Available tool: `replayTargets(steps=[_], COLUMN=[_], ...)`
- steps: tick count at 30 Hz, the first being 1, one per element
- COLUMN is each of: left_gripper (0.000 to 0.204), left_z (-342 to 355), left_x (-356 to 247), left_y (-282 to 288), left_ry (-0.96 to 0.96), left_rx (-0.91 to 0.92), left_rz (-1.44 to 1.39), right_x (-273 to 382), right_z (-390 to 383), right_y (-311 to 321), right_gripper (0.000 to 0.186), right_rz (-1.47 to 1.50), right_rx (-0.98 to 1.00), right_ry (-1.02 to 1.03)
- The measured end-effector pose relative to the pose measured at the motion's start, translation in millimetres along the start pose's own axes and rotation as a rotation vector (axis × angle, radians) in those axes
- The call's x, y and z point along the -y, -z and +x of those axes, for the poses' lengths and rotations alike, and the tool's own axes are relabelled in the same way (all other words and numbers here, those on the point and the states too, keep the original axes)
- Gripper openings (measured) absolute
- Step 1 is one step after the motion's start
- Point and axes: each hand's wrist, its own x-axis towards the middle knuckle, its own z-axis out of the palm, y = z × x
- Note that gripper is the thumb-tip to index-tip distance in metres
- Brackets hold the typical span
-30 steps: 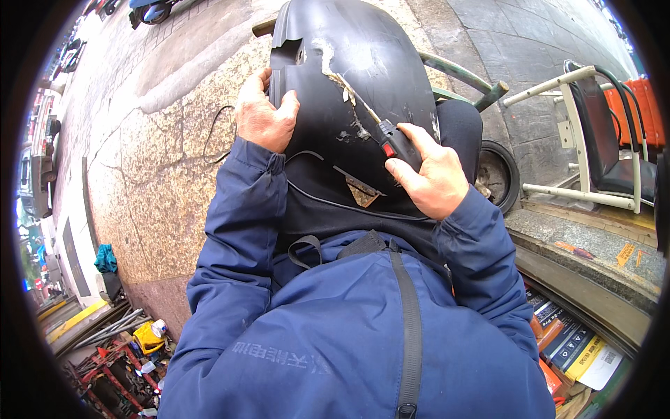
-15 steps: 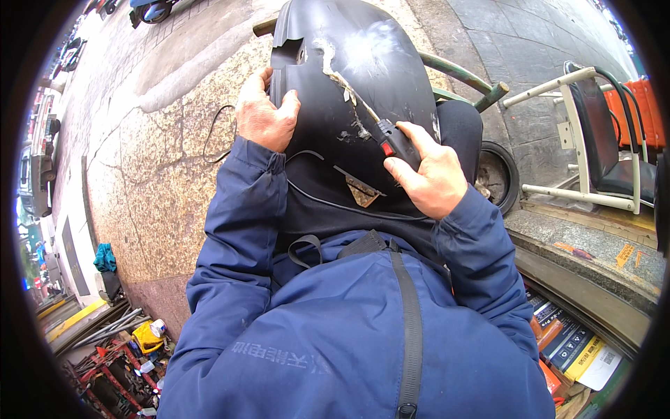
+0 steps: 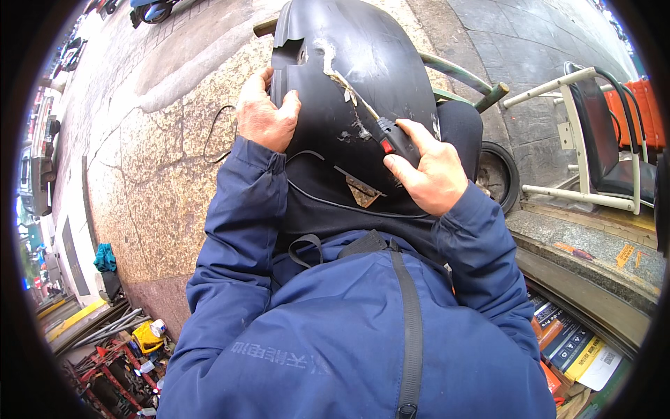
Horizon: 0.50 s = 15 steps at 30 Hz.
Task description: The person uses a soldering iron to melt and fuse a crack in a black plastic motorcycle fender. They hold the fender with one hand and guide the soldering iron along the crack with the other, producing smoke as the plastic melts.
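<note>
A curved black plastic panel point(image 3: 391, 63) lies across my lap, with a pale, rough seam point(image 3: 328, 59) running down its face. My left hand point(image 3: 267, 115) grips the panel's left edge beside a square notch, thumb on top and fingers partly hidden behind. My right hand point(image 3: 434, 171) is closed around the black handle of a soldering iron point(image 3: 398, 143) with a red switch. Its thin metal shaft points up and left, and the tip meets the lower part of the seam. A dark cord point(image 3: 335, 202) loops over my legs below the panel.
On the right stands a metal-framed chair point(image 3: 621, 167) with a black seat, near a dark round tyre-like ring point(image 3: 499, 174). A greenish pole point(image 3: 464, 73) sticks out behind the panel. At lower left are jumbled tools in a red rack point(image 3: 115, 380); printed boxes point(image 3: 579, 349) lie at lower right.
The whitish haze over the panel's upper face has thinned. Both hands and the soldering iron hold almost the same place.
</note>
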Motion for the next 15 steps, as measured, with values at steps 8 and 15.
replayTargets(steps=[8,15], left_gripper=[0.06,0.059], left_z=[0.4,0.0], left_x=[0.5,-1.0], left_y=[-1.7,-1.7], left_ry=[0.028,0.028], left_rx=[-0.055,-0.057], left_rz=[-0.082,-0.078], right_x=[2.9,1.9], right_z=[-0.7,1.2], right_y=[0.0,-3.4], right_gripper=[0.05,0.051], right_rz=[0.021,0.005], right_rx=[0.024,0.009], right_ry=[0.0,0.027])
